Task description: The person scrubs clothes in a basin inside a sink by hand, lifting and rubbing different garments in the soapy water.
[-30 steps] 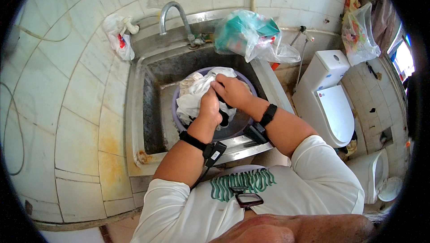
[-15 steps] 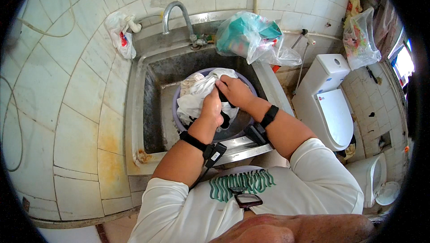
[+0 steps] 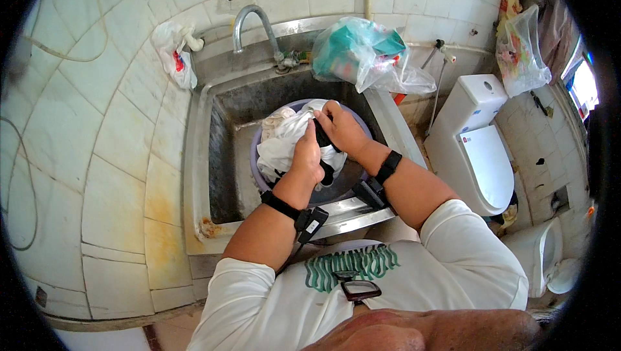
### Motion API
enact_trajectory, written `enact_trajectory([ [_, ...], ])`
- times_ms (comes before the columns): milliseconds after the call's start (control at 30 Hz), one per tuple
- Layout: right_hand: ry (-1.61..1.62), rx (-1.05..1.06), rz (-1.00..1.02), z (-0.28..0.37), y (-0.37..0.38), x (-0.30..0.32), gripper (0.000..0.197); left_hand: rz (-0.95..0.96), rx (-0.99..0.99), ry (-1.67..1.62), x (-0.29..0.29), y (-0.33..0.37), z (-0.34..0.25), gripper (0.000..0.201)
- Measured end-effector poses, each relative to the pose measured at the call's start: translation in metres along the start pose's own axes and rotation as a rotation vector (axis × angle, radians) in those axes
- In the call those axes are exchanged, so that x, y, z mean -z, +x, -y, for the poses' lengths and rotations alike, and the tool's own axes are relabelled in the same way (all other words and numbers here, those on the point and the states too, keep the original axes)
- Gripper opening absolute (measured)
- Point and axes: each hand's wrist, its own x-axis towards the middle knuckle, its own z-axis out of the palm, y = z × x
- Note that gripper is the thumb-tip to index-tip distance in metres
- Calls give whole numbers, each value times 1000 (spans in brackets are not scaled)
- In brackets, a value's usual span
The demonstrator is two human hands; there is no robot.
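A heap of white clothes (image 3: 281, 147) with black parts lies in a round lavender basin (image 3: 255, 169), which stands inside the steel sink (image 3: 223, 186). My left hand (image 3: 307, 157) is closed on a white and black garment (image 3: 321, 136) at the heap's right side. Across from it, my right hand (image 3: 343, 130) has its fingers curled over the same garment, close to the left thumb. Part of the cloth is hidden behind both hands. Toward the basin's front edge hangs a black bit of the cloth.
A curved metal faucet (image 3: 255, 18) rises behind the sink. On the right back corner sit clear and green plastic bags (image 3: 362, 53). A white bag (image 3: 174, 53) hangs at the left wall. To the right stand a white toilet (image 3: 485, 150) and a white bucket (image 3: 537, 257).
The right hand's fingers have shifted slightly on the garment, and more black cloth shows between the hands. Both hands stay over the basin.
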Motion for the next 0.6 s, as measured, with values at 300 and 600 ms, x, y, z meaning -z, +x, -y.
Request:
enact_trajectory([
  [300, 305, 225, -6, -14, 2, -6, 24, 33, -97, 35, 0, 0, -7, 36],
  [600, 642, -330, 290, 9, -7, -7, 38, -183, -431, -94, -1, -2, -20, 29],
])
